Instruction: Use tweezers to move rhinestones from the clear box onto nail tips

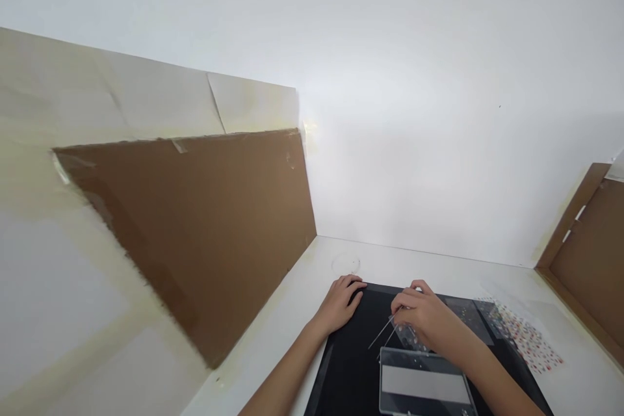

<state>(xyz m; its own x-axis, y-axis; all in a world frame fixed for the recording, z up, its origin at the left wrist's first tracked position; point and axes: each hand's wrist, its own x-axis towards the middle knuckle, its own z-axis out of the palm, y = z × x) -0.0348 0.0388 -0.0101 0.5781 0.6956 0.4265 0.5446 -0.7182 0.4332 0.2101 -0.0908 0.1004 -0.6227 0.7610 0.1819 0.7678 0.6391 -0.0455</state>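
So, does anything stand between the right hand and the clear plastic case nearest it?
Yes: a clear plastic sheet with small dots lies under the right hand and runs up to the edge of the clear plastic case.

White worktop (273, 331), smooth surface, with a faint ring mark (346, 264) near the back edge. A black mat (348, 370) lies across its front part and carries a clear plastic case (424, 383) with a grey panel inside, nearest the wearer, plus a translucent dotted sheet (470, 313) further back and to the right, partly hidden from view. Just beside the right edge of the mat, directly on the worktop, lies a clear-backed sheet (524, 338) printed with rows of small red and dark dots; whether it touches the mat cannot be told.
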